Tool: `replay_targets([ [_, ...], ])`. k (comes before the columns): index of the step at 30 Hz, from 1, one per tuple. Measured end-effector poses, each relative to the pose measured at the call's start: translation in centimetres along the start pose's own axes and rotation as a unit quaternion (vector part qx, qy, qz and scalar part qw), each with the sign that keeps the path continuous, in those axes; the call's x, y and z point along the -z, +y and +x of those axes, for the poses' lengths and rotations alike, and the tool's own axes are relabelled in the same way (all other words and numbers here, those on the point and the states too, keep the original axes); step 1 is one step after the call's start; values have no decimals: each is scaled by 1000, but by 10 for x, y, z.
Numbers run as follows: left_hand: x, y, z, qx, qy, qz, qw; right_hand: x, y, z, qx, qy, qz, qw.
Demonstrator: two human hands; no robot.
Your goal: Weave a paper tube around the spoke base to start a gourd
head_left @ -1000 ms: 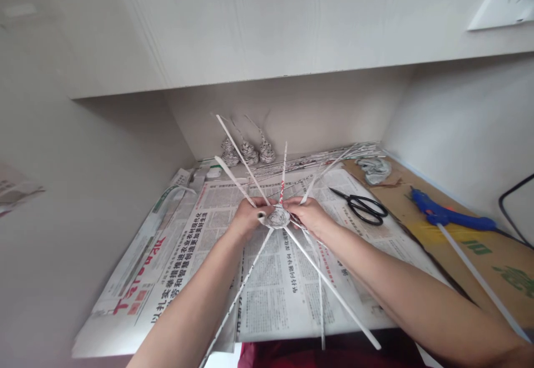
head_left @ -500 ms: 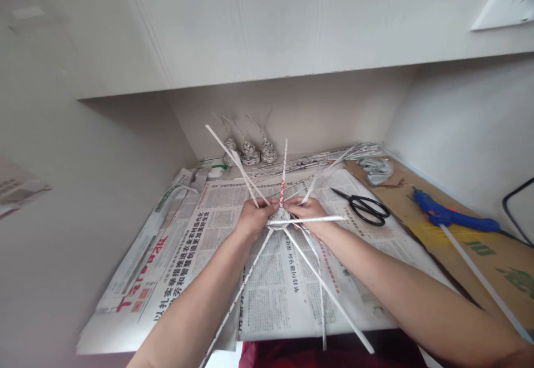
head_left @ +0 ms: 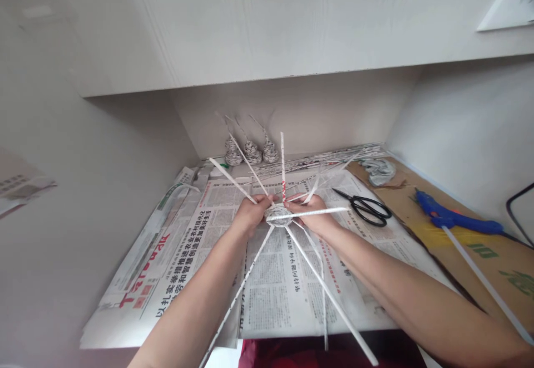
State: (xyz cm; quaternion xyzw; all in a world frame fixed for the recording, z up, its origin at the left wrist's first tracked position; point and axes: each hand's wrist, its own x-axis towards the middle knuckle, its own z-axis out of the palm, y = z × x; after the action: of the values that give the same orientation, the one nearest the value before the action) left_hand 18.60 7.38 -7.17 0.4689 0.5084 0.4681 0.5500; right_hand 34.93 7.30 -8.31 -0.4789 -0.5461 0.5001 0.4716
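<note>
Between my hands is a small round woven paper base [head_left: 278, 215], with several rolled newspaper sticks radiating from it. My left hand [head_left: 253, 212] grips the left edge of the base, fingers closed near two sticks that point up and left. My right hand [head_left: 309, 210] pinches its right edge, close to an upright stick [head_left: 283, 162] with a red patch. Another stick [head_left: 323, 211] lies across the base and over my right hand. Two long sticks hang toward the front edge, and a thinner bent one droops beside them. My fingertips are partly hidden behind the weave.
Newspaper sheets [head_left: 200, 245] cover the table. Black scissors [head_left: 367, 209] lie to the right, by a blue glue gun [head_left: 459, 215] on cardboard [head_left: 479, 268]. Behind are a crumpled grey piece [head_left: 377, 171], a bundle of paper sticks [head_left: 321, 159] and three woven gourd shapes [head_left: 252, 152].
The base has tilted so more of its round top shows. The upper left sticks have spread apart, and the stick across it has swung slightly upward at its right end.
</note>
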Motion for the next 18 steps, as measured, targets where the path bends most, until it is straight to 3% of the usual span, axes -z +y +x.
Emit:
replay_targets([
  [5,9,15,-3,19,-14,-36,999,3,-3,3,-27,-7,35,999],
  [11,20,31,-13,32,-169,-76,982,19,-3,17,-76,-35,73,994],
  [13,23,31,-12,38,-196,-76,977,23,0,21,-80,-53,88,991],
  [18,21,20,-5,30,-139,-37,989,22,-1,17,-60,-57,42,996],
])
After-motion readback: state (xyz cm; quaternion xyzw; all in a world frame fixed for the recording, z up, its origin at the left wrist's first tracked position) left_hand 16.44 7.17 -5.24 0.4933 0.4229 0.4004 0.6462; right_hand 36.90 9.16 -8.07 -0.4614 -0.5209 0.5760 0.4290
